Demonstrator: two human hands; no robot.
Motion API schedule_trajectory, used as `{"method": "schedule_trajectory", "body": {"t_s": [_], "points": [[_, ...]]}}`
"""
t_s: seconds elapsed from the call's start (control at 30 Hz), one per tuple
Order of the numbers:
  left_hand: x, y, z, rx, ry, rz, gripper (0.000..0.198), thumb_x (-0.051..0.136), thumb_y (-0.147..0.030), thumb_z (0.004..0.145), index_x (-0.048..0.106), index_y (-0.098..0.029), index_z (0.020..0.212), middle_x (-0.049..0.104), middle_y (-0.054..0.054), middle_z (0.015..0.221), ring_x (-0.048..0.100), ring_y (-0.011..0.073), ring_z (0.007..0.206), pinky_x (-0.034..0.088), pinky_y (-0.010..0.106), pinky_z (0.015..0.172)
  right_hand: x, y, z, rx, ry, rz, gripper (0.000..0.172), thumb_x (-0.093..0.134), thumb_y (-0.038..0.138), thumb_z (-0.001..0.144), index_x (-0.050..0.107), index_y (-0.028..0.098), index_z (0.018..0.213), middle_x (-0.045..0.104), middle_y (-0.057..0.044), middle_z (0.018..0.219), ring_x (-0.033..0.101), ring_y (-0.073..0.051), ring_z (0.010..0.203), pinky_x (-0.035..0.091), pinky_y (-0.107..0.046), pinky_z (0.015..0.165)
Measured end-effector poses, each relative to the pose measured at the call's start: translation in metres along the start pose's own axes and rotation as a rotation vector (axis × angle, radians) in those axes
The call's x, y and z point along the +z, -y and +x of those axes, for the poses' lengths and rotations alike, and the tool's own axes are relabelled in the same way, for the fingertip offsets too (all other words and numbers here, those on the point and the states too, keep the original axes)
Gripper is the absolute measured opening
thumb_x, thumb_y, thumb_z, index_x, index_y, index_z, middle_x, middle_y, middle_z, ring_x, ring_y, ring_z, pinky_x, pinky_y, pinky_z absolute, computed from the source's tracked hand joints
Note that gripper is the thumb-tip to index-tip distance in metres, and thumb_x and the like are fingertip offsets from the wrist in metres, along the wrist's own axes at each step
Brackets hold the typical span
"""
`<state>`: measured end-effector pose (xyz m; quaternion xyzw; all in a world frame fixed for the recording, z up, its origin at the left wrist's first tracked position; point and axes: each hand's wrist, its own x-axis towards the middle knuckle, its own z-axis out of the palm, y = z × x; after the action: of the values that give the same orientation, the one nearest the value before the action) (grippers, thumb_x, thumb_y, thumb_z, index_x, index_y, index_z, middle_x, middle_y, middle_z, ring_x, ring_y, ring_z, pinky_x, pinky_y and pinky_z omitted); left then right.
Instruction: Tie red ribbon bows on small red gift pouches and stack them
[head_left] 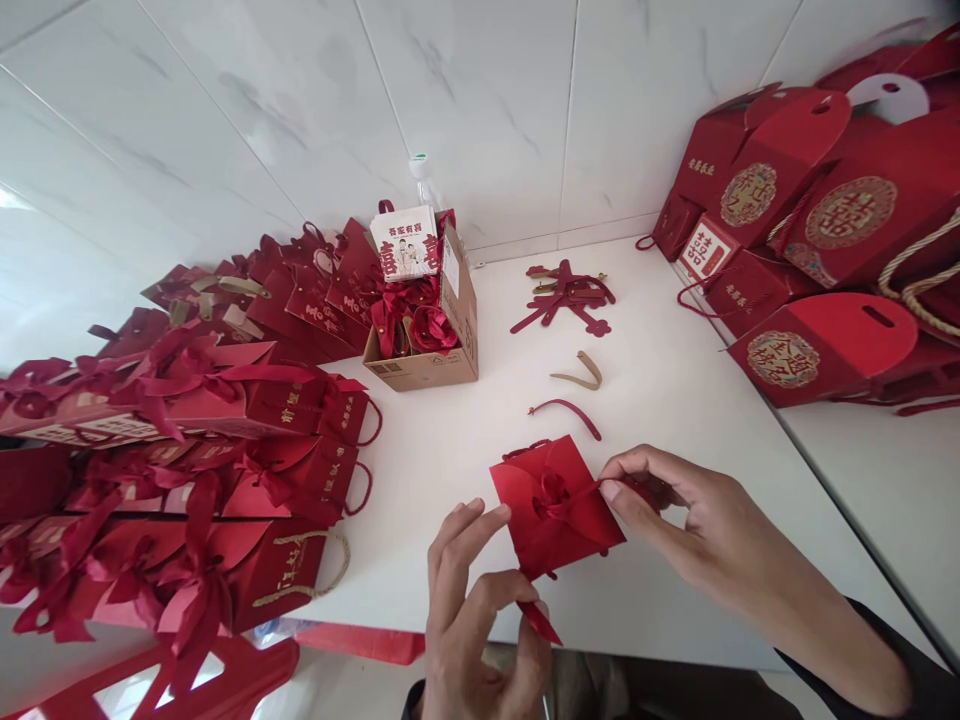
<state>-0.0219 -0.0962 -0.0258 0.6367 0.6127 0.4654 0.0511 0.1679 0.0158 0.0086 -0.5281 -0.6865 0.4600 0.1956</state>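
Observation:
A red gift box (pixel 525 530) stands near the table's front edge, its top flaps folded together under a red ribbon (pixel 553 497) looped at the middle. My right hand (pixel 675 500) pinches one ribbon end at the box's right side. Below the box's left corner, my left hand (pixel 480 610) holds the other end between thumb and forefinger, and its tip hangs free. The other left fingers are raised beside the box. Just behind the box lie a dark red strap (pixel 566 408) and a tan strap (pixel 585 372).
Finished-looking red boxes with bows (pixel 262 480) crowd the left. A cardboard carton (pixel 420 375) of ribbons and cards stands behind. A pile of dark red straps (pixel 566 295) lies near the wall, with larger red boxes (pixel 795 200) at right. A red stool (pixel 247 685) is below left.

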Motion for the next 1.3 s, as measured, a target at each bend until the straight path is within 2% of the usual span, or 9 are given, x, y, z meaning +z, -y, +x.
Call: {"method": "schedule_trajectory", "body": {"t_s": [0.1, 0.17, 0.27, 0.33, 0.43, 0.63, 0.8, 1.0, 1.3], "points": [[0.001, 0.000, -0.001, -0.015, -0.046, -0.028, 0.014, 0.051, -0.015, 0.089, 0.055, -0.024, 0.079, 0.065, 0.007, 0.128, 0.053, 0.0341, 0.129, 0.045, 0.054, 0.100, 0.000, -0.002, 0.000, 0.019, 0.026, -0.018, 0.027, 0.051, 0.051, 0.100, 0.063, 0.028, 0.092, 0.061, 0.005, 0.068, 0.034, -0.010, 0.041, 0.035, -0.027, 0.040], [-0.002, 0.000, 0.001, -0.063, -0.076, -0.104, 0.021, 0.044, -0.030, 0.099, 0.057, -0.025, 0.084, 0.065, 0.009, 0.128, 0.052, 0.0349, 0.129, 0.044, 0.055, 0.101, -0.001, -0.004, 0.001, -0.015, 0.005, -0.035, 0.027, 0.052, 0.052, 0.100, 0.064, 0.029, 0.095, 0.067, 0.003, 0.077, 0.048, -0.013, 0.047, 0.042, -0.027, 0.043], [-0.006, -0.002, 0.010, -0.192, -0.082, -0.214, 0.030, 0.035, -0.041, 0.105, 0.060, -0.026, 0.101, 0.063, 0.010, 0.131, 0.052, 0.0328, 0.131, 0.045, 0.051, 0.102, -0.001, -0.002, 0.003, -0.144, -0.097, -0.049, 0.027, 0.052, 0.053, 0.100, 0.066, 0.031, 0.108, 0.070, -0.004, 0.110, 0.068, -0.023, 0.092, 0.051, -0.026, 0.051], [-0.006, -0.005, 0.019, -0.251, -0.006, -0.206, 0.020, 0.043, -0.036, 0.104, 0.059, -0.027, 0.110, 0.059, 0.009, 0.136, 0.051, 0.0303, 0.133, 0.046, 0.048, 0.103, 0.001, 0.004, 0.006, -0.249, -0.137, -0.069, 0.028, 0.052, 0.051, 0.101, 0.064, 0.033, 0.119, 0.065, -0.005, 0.124, 0.061, -0.026, 0.116, 0.056, -0.028, 0.061], [0.002, -0.010, 0.033, -0.269, 0.124, -0.130, 0.020, 0.058, -0.028, 0.098, 0.055, -0.027, 0.118, 0.054, 0.010, 0.139, 0.051, 0.0276, 0.133, 0.047, 0.046, 0.104, 0.007, 0.014, 0.013, -0.404, -0.108, -0.120, 0.027, 0.051, 0.044, 0.103, 0.062, 0.035, 0.126, 0.061, -0.006, 0.129, 0.052, -0.026, 0.130, 0.057, -0.038, 0.087], [0.015, -0.011, 0.041, -0.257, 0.131, -0.080, 0.019, 0.058, -0.015, 0.096, 0.056, -0.026, 0.111, 0.057, 0.009, 0.132, 0.054, 0.0241, 0.126, 0.049, 0.043, 0.101, 0.012, 0.022, 0.022, -0.404, -0.026, -0.147, 0.018, 0.050, 0.035, 0.103, 0.065, 0.028, 0.096, 0.063, -0.006, 0.105, 0.061, -0.025, 0.108, 0.056, -0.042, 0.088], [0.013, -0.006, 0.039, -0.209, 0.128, -0.095, 0.018, 0.055, -0.014, 0.098, 0.062, -0.026, 0.110, 0.059, 0.008, 0.130, 0.055, 0.0235, 0.125, 0.050, 0.042, 0.101, 0.011, 0.018, 0.024, -0.437, -0.022, -0.165, 0.018, 0.053, 0.038, 0.101, 0.065, 0.030, 0.112, 0.065, -0.006, 0.110, 0.059, -0.027, 0.110, 0.054, -0.046, 0.091], [0.010, -0.006, 0.038, -0.273, 0.115, -0.060, 0.017, 0.060, -0.018, 0.096, 0.063, -0.026, 0.110, 0.056, 0.010, 0.135, 0.054, 0.0254, 0.130, 0.052, 0.042, 0.100, 0.012, 0.015, 0.021, -0.347, -0.016, -0.143, 0.014, 0.052, 0.035, 0.100, 0.063, 0.029, 0.096, 0.064, -0.006, 0.104, 0.061, -0.025, 0.100, 0.052, -0.032, 0.059], [0.003, 0.001, 0.032, -0.330, 0.127, -0.069, 0.008, 0.058, -0.020, 0.098, 0.063, -0.024, 0.094, 0.060, 0.010, 0.129, 0.062, 0.0241, 0.118, 0.055, 0.039, 0.092, 0.013, 0.002, 0.019, -0.263, -0.072, -0.095, 0.025, 0.049, 0.048, 0.102, 0.063, 0.028, 0.095, 0.065, -0.006, 0.101, 0.063, -0.024, 0.092, 0.053, -0.029, 0.056]]}}
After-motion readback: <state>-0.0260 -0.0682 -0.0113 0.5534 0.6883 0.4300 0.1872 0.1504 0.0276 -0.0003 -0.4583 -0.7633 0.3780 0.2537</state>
